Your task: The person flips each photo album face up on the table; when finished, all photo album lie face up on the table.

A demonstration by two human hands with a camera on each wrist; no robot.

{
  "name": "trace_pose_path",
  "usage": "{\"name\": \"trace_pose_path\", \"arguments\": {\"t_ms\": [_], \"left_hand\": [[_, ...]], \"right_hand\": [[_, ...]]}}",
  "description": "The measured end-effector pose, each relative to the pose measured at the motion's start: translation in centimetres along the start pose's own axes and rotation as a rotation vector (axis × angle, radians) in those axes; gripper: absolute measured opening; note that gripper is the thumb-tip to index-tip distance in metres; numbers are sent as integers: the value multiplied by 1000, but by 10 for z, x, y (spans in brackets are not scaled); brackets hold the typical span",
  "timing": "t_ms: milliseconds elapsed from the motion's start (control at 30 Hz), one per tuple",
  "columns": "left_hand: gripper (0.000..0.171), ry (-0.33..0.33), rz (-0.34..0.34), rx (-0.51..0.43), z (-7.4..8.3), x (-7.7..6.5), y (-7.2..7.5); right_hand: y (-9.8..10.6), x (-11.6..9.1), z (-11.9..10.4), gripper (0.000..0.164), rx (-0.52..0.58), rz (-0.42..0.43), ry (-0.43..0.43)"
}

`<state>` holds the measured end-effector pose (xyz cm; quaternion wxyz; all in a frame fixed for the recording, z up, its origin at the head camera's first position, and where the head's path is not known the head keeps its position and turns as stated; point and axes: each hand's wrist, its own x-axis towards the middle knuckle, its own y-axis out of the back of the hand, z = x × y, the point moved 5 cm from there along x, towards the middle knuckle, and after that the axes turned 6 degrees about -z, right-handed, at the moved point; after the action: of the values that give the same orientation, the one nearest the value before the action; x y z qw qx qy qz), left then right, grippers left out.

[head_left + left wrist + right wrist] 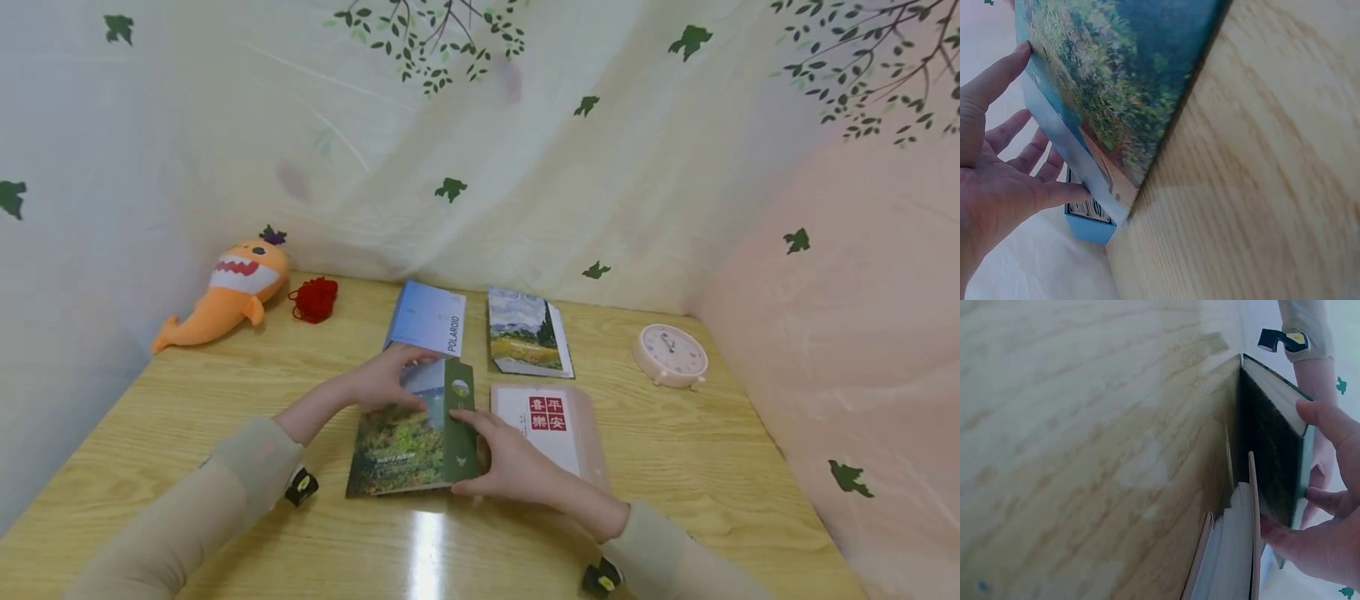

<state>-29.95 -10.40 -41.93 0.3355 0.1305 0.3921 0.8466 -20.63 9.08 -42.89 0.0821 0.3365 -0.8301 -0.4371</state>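
Observation:
A green photo album (401, 454) with a landscape cover lies across the near middle of the table, its spine side raised off the wood in the right wrist view. My left hand (378, 382) holds its far edge, with the thumb on the cover and the other fingers spread along the page edge in the left wrist view. At the spine end, my right hand (517, 458) grips the album, thumb at the near edge and fingers on the cover side. Right beside it, partly behind my right hand, is a pale pink book (588, 433) with red Chinese characters.
Behind the album lie a blue Polaroid album (426, 317) and a landscape-covered album (525, 333). An orange shark plush (232, 292) and red yarn (314, 300) sit at the back left. A pink clock (672, 354) stands at the right. Fabric hangs around the table.

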Motion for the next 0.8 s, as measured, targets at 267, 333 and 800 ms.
{"name": "trace_pose_path", "arguments": {"t_ms": [267,333,800], "left_hand": [[66,-31,44,10,6,4,2],[62,-36,62,18,7,5,3],[58,-38,158,26,27,4,24]], "right_hand": [[-1,-2,-6,89,71,12,68],[0,-2,-7,89,78,30,88],[9,-6,-23,89,152,134,174]]}}
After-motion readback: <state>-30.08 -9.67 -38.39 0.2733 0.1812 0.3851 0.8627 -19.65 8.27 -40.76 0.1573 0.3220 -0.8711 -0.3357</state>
